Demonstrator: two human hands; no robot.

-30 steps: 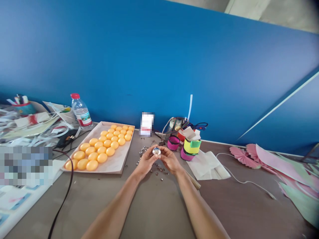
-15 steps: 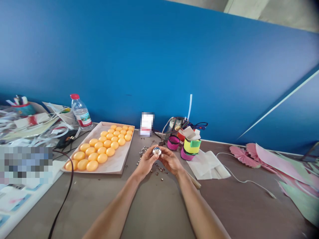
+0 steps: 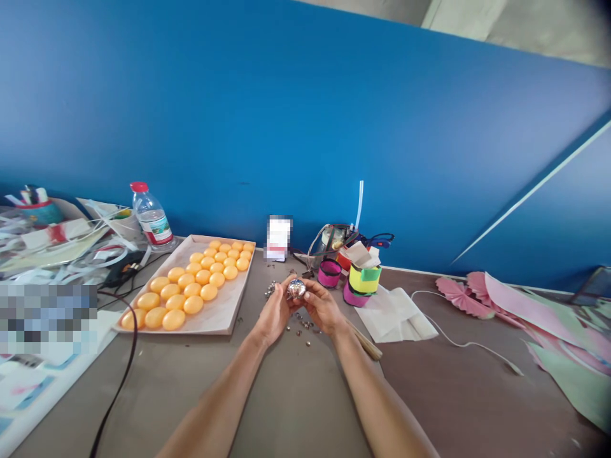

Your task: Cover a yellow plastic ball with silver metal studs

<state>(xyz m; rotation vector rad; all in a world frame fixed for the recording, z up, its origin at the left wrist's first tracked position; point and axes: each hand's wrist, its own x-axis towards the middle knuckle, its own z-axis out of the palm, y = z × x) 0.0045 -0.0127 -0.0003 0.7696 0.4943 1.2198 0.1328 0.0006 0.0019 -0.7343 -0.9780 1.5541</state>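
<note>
A shiny silver ball (image 3: 296, 289) sits between my two hands above the desk. My left hand (image 3: 277, 312) cups it from the left, with its fingers behind the ball and its thumb raised at the side. My right hand (image 3: 323, 308) grips the ball's right side with thumb and fingertips. Small silver metal pieces (image 3: 270, 290) lie in a heap just beyond my left hand, partly hidden by it. More small metal pieces (image 3: 305, 324) are scattered on the desk below and between my hands.
Left of my hands is a shallow box (image 3: 233, 310) with rows of orange balls (image 3: 193, 305). A water bottle (image 3: 155, 219) stands behind it. Magenta tape rolls (image 3: 329, 273), a yellow roll (image 3: 365, 280) and white paper (image 3: 398, 318) are to the right. A black cable (image 3: 121, 381) crosses the left side.
My left thumb has lifted off the ball's front, so more of its silver surface shows. Both hands still hold it. The whole view has shifted slightly.
</note>
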